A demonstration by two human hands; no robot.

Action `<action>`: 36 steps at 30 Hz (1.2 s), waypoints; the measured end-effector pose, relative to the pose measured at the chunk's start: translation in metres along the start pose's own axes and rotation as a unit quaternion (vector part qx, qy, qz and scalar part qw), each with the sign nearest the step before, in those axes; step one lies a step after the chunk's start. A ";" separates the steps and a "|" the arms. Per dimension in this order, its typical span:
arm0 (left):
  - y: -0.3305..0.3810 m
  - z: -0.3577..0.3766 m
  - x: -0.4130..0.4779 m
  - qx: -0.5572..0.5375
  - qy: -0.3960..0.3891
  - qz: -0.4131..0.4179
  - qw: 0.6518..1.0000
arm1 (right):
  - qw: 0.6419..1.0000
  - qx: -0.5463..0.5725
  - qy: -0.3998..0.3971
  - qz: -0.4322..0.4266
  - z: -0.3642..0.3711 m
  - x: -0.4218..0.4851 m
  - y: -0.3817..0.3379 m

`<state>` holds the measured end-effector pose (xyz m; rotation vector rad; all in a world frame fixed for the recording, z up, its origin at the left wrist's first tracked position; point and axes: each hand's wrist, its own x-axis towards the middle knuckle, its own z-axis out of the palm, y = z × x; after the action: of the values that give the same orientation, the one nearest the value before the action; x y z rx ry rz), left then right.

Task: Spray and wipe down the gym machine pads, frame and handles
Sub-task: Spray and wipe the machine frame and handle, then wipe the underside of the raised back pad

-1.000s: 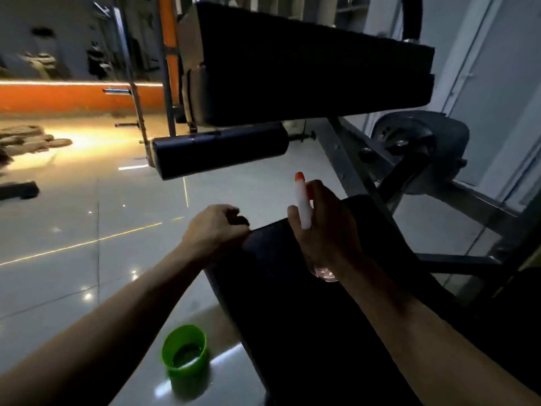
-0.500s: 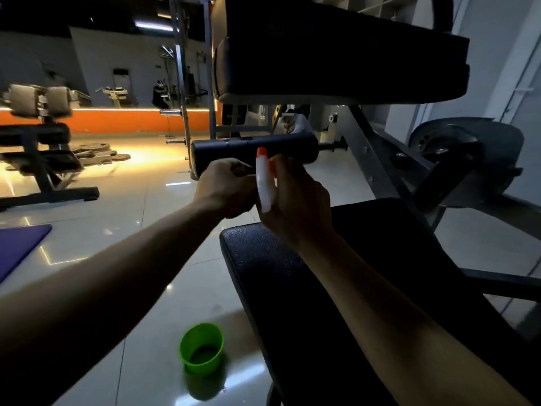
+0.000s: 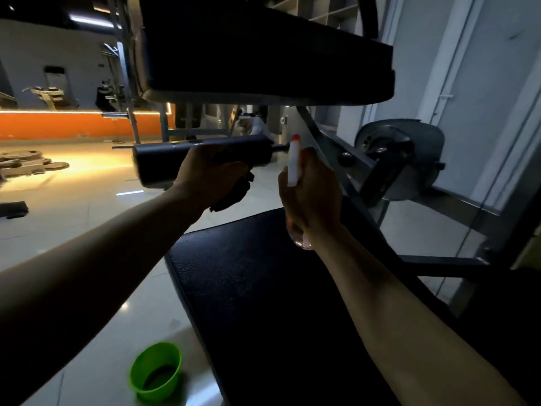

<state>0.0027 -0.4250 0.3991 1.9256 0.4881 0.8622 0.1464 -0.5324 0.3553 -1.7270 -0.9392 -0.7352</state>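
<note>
Standing by the seat pad (image 3: 263, 288), what do you see off to its left?

Loose weight plates (image 3: 26, 164) lie on the floor far to the left, under an orange wall strip (image 3: 58, 124). A green cup (image 3: 155, 367) stands on the tiles just beside the pad's left edge, upright and open at the top.

And above the pad's far end?

The left hand (image 3: 213, 174) is up there with its fingers curled round a dark cloth (image 3: 234, 191). It holds the cloth against the roller pad (image 3: 158, 162), a black cylinder that lies crosswise beyond the seat pad's far edge. The cloth bunches out below the fist.

What about the bottle?

The right hand (image 3: 313, 197) has it, over the seat pad's far right corner. The fingers are wrapped tight round the spray bottle (image 3: 293, 162), which stands upright. Its white neck and red tip poke out above the fist, and a bit of clear base shows below. I can't tell whether a finger is on the trigger.

Anything further right?

A grey frame bar (image 3: 330, 159) slants up past the seat pad's right side, just behind that hand, towards the big upper pad (image 3: 263, 48) overhead. Beyond the bar is a round pivot disc (image 3: 401, 159), well clear of both hands.
</note>
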 end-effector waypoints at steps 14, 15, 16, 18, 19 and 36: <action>0.010 0.036 -0.011 -0.123 -0.064 -0.094 0.986 | 0.992 -0.004 -0.087 0.096 -0.050 0.039 0.038; 0.004 0.027 -0.016 -0.136 -0.054 -0.102 0.984 | 0.989 0.031 -0.112 0.093 -0.044 0.034 0.024; -0.003 0.015 -0.022 -0.148 -0.043 -0.113 0.982 | 0.985 0.061 -0.132 0.089 -0.035 0.030 0.008; -0.019 -0.018 -0.039 -0.179 0.005 -0.141 0.974 | 0.972 0.133 -0.171 0.091 -0.011 0.018 -0.035; -0.023 -0.026 -0.043 -0.197 0.020 -0.152 0.968 | 0.964 0.172 -0.175 0.106 -0.004 0.015 -0.049; -0.293 -0.171 -0.221 -0.249 0.301 -0.514 0.764 | 0.895 0.065 -0.427 0.113 0.245 -0.318 -0.146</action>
<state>-0.2673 -0.3245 0.1148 0.6187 1.3717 0.7045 -0.1311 -0.3504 0.0856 -2.0093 -1.2850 0.2953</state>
